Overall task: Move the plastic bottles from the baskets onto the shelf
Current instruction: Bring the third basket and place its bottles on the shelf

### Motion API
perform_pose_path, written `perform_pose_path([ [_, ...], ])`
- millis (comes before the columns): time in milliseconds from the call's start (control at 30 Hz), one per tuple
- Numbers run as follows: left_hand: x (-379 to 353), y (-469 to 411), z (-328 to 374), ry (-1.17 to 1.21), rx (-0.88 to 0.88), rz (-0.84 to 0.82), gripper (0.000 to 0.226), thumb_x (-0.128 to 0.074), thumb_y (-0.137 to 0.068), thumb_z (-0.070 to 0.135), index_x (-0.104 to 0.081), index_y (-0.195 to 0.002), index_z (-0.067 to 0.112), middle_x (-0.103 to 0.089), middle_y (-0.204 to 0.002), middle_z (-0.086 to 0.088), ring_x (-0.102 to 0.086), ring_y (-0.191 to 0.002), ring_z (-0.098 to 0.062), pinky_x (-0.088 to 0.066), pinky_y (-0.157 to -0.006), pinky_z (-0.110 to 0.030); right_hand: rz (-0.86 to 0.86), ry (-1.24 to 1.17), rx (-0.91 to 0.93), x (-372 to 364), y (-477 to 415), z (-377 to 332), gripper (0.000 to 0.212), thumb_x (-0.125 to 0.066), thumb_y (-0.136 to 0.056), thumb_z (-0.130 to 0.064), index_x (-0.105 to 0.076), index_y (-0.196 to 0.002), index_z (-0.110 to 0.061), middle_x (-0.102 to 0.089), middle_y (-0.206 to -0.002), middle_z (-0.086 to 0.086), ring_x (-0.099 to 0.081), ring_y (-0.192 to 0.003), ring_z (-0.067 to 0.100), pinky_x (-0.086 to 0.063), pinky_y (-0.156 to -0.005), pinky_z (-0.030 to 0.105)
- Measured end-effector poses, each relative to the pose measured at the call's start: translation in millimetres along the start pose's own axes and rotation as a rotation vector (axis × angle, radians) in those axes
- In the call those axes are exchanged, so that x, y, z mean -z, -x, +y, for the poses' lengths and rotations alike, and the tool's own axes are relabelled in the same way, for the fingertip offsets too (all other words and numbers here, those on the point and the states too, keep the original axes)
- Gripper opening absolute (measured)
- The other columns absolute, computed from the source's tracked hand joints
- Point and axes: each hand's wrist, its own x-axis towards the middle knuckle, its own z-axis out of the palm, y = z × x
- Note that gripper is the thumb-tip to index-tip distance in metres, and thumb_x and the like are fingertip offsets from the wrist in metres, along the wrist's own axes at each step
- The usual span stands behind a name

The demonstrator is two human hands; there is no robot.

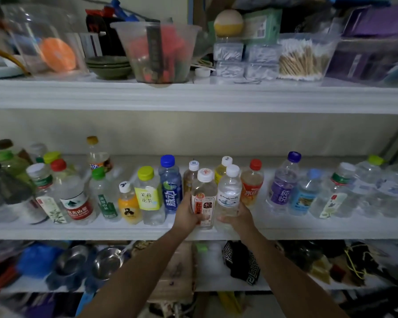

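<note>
White middle shelf (285,230) carries a long row of plastic bottles (170,187), left to right. At its near edge, centre, two white-capped bottles stand upright, touching side by side: red-label bottle (203,198) left, clear water bottle (229,191) right. Left hand (186,214) wraps the red-label bottle's lower left side; right hand (236,218) wraps the clear water bottle's lower right side. Fingers partly hidden behind both. Can't tell if the bases rest on the shelf. Bottles at both row ends blurred.
</note>
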Motion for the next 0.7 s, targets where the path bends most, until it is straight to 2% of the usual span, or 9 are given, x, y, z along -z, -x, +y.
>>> perform_pose_path([
  [100, -0.7, -2.3, -0.5, -0.041, 0.006, -0.024, 0.074, -0.081, -0.062, -0.009, -0.046, -0.124, 0.009, -0.062, -0.108, 0.004, -0.058, -0.106, -0.015, -0.046, -0.092, -0.030, -0.008, 0.028, 0.017, -0.6, -7.0, 2.2, 0.058, -0.076, -0.066, 0.013, -0.054, -0.112, -0.016, -0.064, -0.111, 0.006, -0.060, -0.108, 0.027, -0.048, -0.095, 0.039],
  [233, -2.6, -4.4, -1.2, -0.076, 0.000, -0.017, 0.072, -0.080, -0.065, -0.008, -0.044, -0.124, 0.012, -0.060, -0.109, 0.005, -0.057, -0.106, -0.013, -0.046, -0.095, -0.031, -0.045, 0.061, 0.075, 0.0, -9.3, 2.5, 0.063, -0.077, -0.065, 0.012, -0.051, -0.114, -0.018, -0.062, -0.112, 0.004, -0.059, -0.110, 0.025, -0.047, -0.092, 0.033],
  [367, -4.1, -6.5, -1.9, -0.106, 0.013, 0.000, 0.069, -0.080, -0.067, -0.005, -0.044, -0.122, 0.014, -0.061, -0.116, 0.000, -0.058, -0.109, -0.016, -0.047, -0.096, -0.032, -0.135, 0.210, 0.189, 7.9, -7.2, 6.3, 0.076, -0.082, -0.062, 0.006, -0.043, -0.119, -0.026, -0.058, -0.116, -0.001, -0.055, -0.110, 0.017, -0.043, -0.094, 0.030],
  [467, -4.7, -8.7, -2.3, -0.131, 0.028, 0.014, 0.068, -0.080, -0.067, -0.005, -0.046, -0.124, 0.010, -0.062, -0.119, -0.005, -0.059, -0.108, -0.016, -0.047, -0.093, -0.030, -0.138, 0.257, 0.200, 10.3, -6.2, 5.7, 0.077, -0.082, -0.065, 0.002, -0.043, -0.128, -0.018, -0.056, -0.115, -0.003, -0.052, -0.108, 0.013, -0.039, -0.091, 0.025],
  [567, -3.7, -12.2, -1.9, -0.191, 0.044, -0.001, 0.065, -0.080, -0.069, -0.001, -0.046, -0.123, 0.009, -0.064, -0.119, -0.006, -0.061, -0.106, -0.017, -0.049, -0.095, -0.035, -0.124, 0.288, 0.202, 8.9, -8.7, 6.7, 0.077, -0.082, -0.065, 0.003, -0.044, -0.130, -0.012, -0.056, -0.116, -0.002, -0.052, -0.109, 0.013, -0.037, -0.087, 0.021],
  [700, -2.9, -16.6, 0.1, -0.267, 0.074, 0.001, 0.061, -0.080, -0.071, 0.002, -0.047, -0.121, 0.007, -0.066, -0.117, -0.010, -0.064, -0.107, -0.025, -0.050, -0.092, -0.035, -0.106, 0.331, 0.185, 7.2, -15.5, 10.3, 0.080, -0.084, -0.063, 0.000, -0.043, -0.131, -0.010, -0.058, -0.123, 0.003, -0.053, -0.113, 0.017, -0.037, -0.088, 0.023],
])
